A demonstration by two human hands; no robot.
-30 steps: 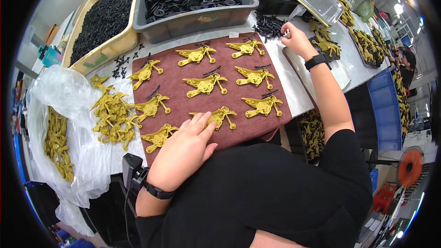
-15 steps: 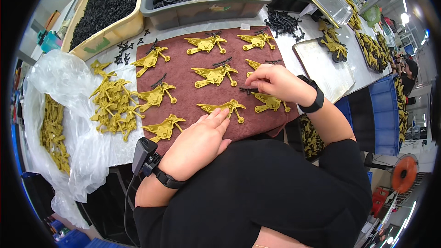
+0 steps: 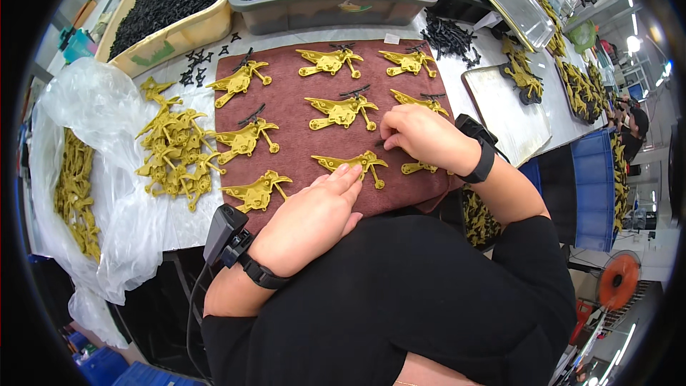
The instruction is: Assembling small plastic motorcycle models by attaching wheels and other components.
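My left hand [image 3: 312, 219] lies palm down with its fingers stretched out, fingertips resting on a yellow plastic frame-like part [image 3: 371, 162] in the near row of the brown cloth [image 3: 286, 125]. Just right of that part, my right hand [image 3: 427, 139] is closed in a pinch. A bit of a small black plastic piece [image 3: 379, 144] shows at its fingertips; the rest is hidden. Under the right wrist a further yellow part [image 3: 416, 168] is partly covered. More yellow parts [image 3: 341, 112] lie in rows on the cloth, most with a thin black piece [image 3: 355, 91] at their upper edge.
A heap of yellow parts [image 3: 175, 146] lies left of the cloth beside a clear plastic bag [image 3: 128, 221]. Behind stand a cream bin [image 3: 171, 43] of small black pieces and a grey bin [image 3: 336, 11] of black wheels. At right is a white tray [image 3: 507, 114].
My right hand has moved a little left and nearer, toward the middle yellow part in the near row, with the black piece now at its fingertips. My left hand stays on that part.
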